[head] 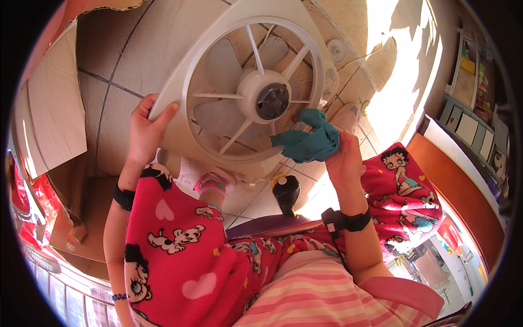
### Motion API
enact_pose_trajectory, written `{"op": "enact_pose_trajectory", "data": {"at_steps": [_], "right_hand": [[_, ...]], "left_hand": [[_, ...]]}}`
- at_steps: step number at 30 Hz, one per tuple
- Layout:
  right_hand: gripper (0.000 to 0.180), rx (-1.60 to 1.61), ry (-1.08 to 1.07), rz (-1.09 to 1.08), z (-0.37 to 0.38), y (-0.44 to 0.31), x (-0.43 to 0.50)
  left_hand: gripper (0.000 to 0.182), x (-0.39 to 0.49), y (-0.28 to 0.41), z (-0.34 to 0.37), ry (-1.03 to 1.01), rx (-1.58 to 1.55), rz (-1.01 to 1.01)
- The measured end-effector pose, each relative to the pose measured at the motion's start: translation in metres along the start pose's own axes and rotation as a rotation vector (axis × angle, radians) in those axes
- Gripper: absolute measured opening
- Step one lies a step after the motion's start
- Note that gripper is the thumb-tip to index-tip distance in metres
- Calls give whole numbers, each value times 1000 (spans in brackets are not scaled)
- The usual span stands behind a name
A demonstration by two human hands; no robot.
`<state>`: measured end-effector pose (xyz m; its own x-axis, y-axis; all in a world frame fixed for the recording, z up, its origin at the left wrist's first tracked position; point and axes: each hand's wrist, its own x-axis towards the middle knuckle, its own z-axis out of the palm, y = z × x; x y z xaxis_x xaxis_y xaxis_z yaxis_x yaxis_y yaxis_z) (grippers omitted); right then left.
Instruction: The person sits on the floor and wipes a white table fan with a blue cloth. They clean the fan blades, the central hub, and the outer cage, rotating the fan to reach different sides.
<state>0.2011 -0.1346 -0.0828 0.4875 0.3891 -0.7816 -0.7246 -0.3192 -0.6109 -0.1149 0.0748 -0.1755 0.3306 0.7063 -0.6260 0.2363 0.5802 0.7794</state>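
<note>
A cream plastic fan housing [173,143] stands before me, with a round opening crossed by spokes. Pale fan blades [222,65] show behind the spokes, around a hub with a dark centre [273,102]. On the housing's left edge my left hand [149,126] is clamped, thumb on the near face. A crumpled teal cloth [312,141] is held in my right hand [347,163], over the lower right of the round rim. The cloth hides part of that rim, and my right fingertips are partly hidden by it.
Below the fan, a black object with a yellow part [286,190] stands between my legs. A white round plastic piece [336,50] lies on the tiled floor [135,53] near a thin cable [363,57]. Cardboard [53,118] is at left; an orange-brown panel [453,180] at right.
</note>
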Motion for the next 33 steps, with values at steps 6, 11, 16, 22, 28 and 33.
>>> {"op": "enact_pose_trajectory", "data": {"at_steps": [6, 11, 16, 22, 28, 33], "right_hand": [[25, -694, -128, -713, 63, -22, 49], [18, -1027, -384, -1069, 146, -10, 105], [14, -1043, -402, -866, 153, 10, 106], [15, -1534, -668, -673, 133, -35, 102], [26, -1484, -644, -900, 136, -29, 90], [28, -1931, -834, -1176, 138, -7, 88]], "left_hand": [[21, -4, -3, -2, 24, 13, 3], [21, -5, -11, -2, 46, -49, 13], [21, -9, -16, -2, 82, -47, 43], [21, -10, -12, 1, 54, -52, 16], [21, -8, -8, 3, 27, -21, 50], [20, -7, -7, 5, 16, -98, 23]]}}
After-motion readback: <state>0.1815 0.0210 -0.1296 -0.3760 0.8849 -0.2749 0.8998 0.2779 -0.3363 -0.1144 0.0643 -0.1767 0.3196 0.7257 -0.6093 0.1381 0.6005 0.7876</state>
